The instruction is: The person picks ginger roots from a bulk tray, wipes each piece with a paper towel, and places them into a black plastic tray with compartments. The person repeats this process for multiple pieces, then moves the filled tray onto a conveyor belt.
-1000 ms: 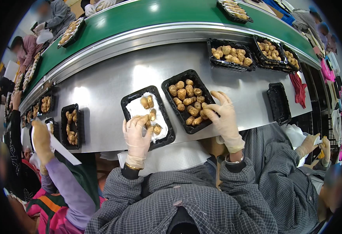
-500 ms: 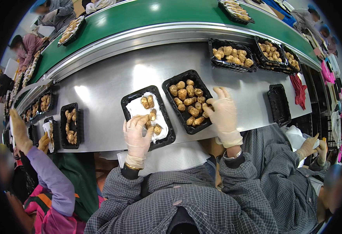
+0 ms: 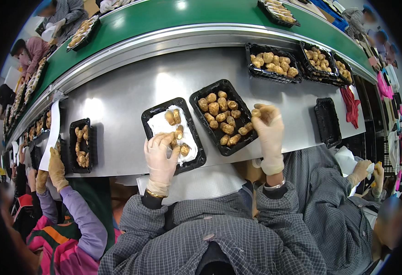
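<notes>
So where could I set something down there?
Bare metal lies between the white-lined tray and the tray left of it, and between the right hand and the empty black tray. Upper right is crowded by three filled trays.

Left hand (image 3: 161,156) blocks part of the near-left edge of the white-lined tray (image 3: 197,140); tuber under its fingertips (image 3: 173,143) only partly visible, grip unclear. Right hand (image 3: 270,130) hides most of its pinched tuber (image 3: 256,112). White strip (image 3: 52,133) covers part of the far-left tray row. Belt tray (image 3: 270,17) clipped by top edge. Right co-worker's head (image 3: 392,213) blurred. Right-rim clutter (image 3: 395,140) too small to ID.
</notes>
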Motion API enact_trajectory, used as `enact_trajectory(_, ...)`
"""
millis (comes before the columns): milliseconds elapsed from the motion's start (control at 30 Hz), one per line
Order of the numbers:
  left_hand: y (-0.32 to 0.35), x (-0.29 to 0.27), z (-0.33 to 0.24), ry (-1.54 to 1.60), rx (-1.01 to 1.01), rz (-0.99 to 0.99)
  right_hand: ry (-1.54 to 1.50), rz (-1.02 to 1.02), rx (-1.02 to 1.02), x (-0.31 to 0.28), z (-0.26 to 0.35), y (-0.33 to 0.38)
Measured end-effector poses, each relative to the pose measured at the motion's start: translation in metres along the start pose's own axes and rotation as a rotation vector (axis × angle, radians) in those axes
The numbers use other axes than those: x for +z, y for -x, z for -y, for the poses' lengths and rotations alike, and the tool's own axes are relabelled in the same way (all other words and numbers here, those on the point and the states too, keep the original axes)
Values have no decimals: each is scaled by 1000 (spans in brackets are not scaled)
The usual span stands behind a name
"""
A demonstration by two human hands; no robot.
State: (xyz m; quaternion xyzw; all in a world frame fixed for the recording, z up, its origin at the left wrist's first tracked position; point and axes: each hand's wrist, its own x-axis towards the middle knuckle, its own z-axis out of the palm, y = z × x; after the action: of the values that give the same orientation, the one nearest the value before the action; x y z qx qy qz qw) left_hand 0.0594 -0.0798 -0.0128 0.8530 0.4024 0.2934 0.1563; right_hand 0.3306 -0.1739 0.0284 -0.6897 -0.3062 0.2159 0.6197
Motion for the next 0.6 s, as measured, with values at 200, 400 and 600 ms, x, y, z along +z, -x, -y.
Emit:
enact_trajectory(200,0,2,2,19,25,-13,147,230,103,-12,0,-11)
enact_trajectory(400,-2,0,1,7,32,-10,1257,178,-509,18,-15,-15)
enact_trajectory(600,-1,-1,0,4,34,-23,1046,192,-617,16,-13,-27)
